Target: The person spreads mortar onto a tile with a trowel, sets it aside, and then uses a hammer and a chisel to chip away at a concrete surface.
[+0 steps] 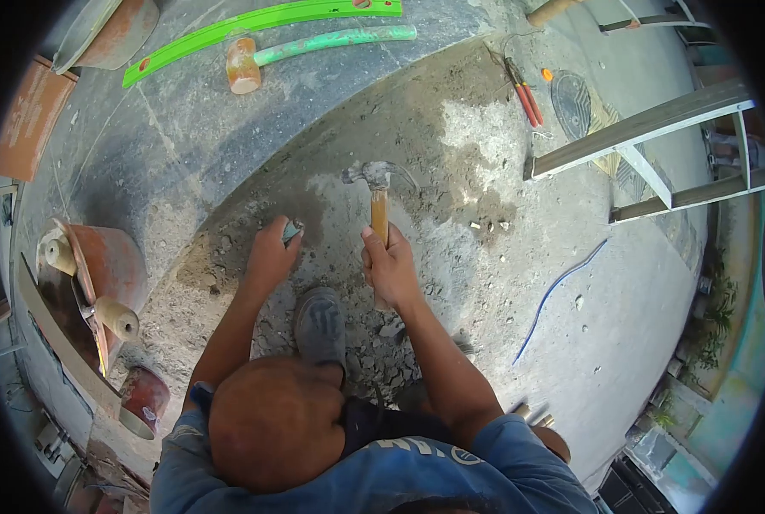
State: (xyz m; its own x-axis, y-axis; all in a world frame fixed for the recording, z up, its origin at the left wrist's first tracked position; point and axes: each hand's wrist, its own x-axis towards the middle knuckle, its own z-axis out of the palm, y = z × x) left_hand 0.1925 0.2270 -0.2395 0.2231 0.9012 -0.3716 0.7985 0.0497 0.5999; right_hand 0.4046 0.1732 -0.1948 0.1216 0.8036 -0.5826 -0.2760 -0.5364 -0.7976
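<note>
In front of me my right hand (388,267) is wrapped round the wooden handle of a claw hammer (380,214). The hammer is held with its dusty metal head away from me and the curved claw to the right. Further left, my left hand (271,255) is closed on a small teal object (291,230), mostly hidden by the fingers, so its kind does not show. That hand is low over rough, broken concrete (219,257). Between my arms is my grey shoe (320,325), with loose rubble (382,355) beside it.
A green level (254,26) and a mallet with a green handle (335,41) lie at the far left. Red-handled pliers (524,92) and a blue cable piece (554,295) lie right. A ladder (644,128) reaches in from the right; a bucket (117,265) stands left.
</note>
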